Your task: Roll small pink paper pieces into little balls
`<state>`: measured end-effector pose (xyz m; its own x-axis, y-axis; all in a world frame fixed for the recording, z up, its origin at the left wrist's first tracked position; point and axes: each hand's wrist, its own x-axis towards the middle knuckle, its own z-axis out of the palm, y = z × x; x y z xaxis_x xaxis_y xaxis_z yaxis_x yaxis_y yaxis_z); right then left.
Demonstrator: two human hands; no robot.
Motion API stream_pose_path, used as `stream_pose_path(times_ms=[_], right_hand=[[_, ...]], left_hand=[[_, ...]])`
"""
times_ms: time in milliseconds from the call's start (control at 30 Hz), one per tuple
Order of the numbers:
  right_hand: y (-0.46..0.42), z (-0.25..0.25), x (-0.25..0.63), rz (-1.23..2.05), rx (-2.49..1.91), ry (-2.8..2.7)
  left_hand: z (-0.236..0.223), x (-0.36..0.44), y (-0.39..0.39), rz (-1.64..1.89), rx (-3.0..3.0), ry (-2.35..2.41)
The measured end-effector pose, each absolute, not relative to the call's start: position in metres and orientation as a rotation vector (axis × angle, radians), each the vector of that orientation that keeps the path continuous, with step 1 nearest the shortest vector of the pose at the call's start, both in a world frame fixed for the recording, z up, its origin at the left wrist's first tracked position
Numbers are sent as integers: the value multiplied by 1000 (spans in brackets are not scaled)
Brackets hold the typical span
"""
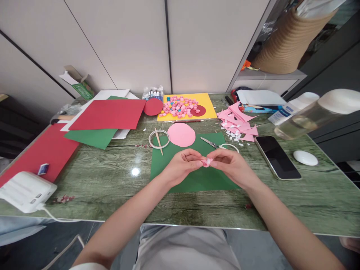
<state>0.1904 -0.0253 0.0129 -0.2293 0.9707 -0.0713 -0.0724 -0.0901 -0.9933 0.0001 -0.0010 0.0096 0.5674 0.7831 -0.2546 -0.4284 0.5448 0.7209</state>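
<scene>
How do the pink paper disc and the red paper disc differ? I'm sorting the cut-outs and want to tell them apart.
The pink disc is larger and pale pink; the red disc is smaller and dark red. The pink disc lies partly on the green sheet, close to the hands; the red disc lies farther back, between the red sheet and the yellow sheet. Both are flat paper circles on the table.

My tabletop (112, 180): glossy green wood-grain w/ glare spot. Green sheet (197, 176) at centre & red sheet (108, 114) upper left: matt paper. Phone (277, 156) at right: glossy black glass. Scissors (209, 142): shiny metal. Pink scrap (207, 162) betw. my fingers: thin paper.
</scene>
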Motion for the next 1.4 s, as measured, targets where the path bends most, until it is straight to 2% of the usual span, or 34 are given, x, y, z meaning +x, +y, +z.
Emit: stream_pose_path(times_ms=[300,1067,1133,1300,1400], right_hand=[[-24,16,192,1394,-1091,-1389],[-27,16,190,1435,-1069,-1388],[-27,18,189,1336,-1088,-1449],[-28,19,190,785,-1169,-1785],[-28,17,192,578,-1152,-1895]], left_hand=[[12,0,-3,709,586,638],[10,1,-3,713,650,632],[9,0,-2,720,631,643],[7,-4,1,736,600,655],[6,-6,3,723,608,653]])
